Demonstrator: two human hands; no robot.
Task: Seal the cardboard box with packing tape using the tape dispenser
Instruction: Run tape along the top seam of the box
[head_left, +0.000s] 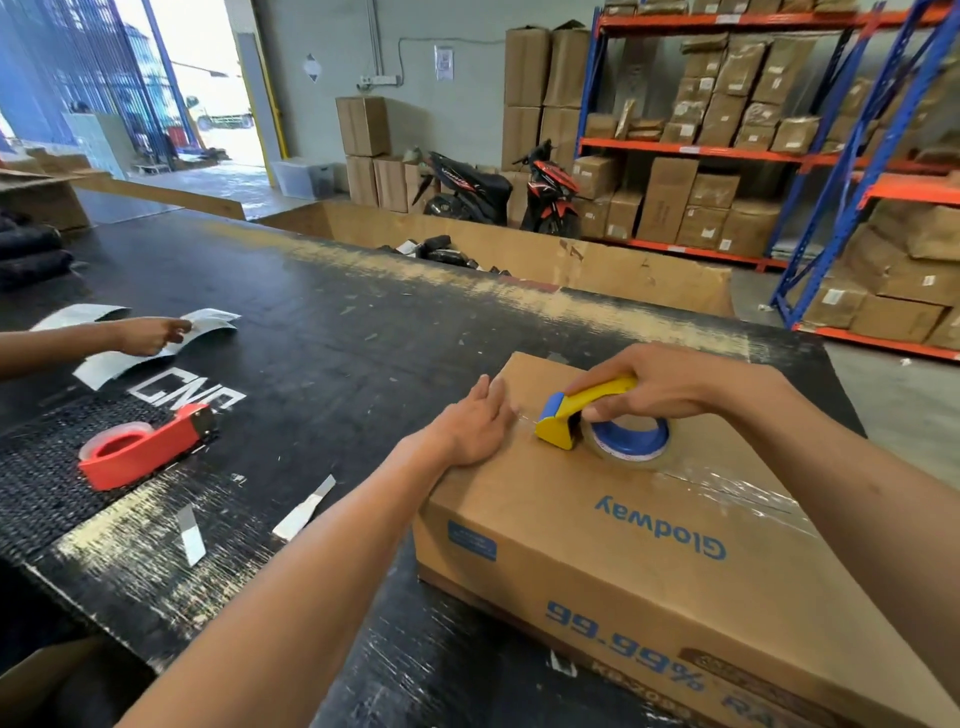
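Brown printed cardboard box (649, 525) lying on the scuffed black worktable (337, 332), clear tape strip (737, 491) already shining along its top seam toward the near end. Best done by keeping the yellow-and-blue tape dispenser (597, 421) low on the box top, pulling straight along the seam, then tilting to cut at the far edge. Right hand (670, 384) arched over the box, fingers curled around the dispenser handle. Left hand (475, 423) spread flat on the box's far-left corner, forearm extended, steadying it.
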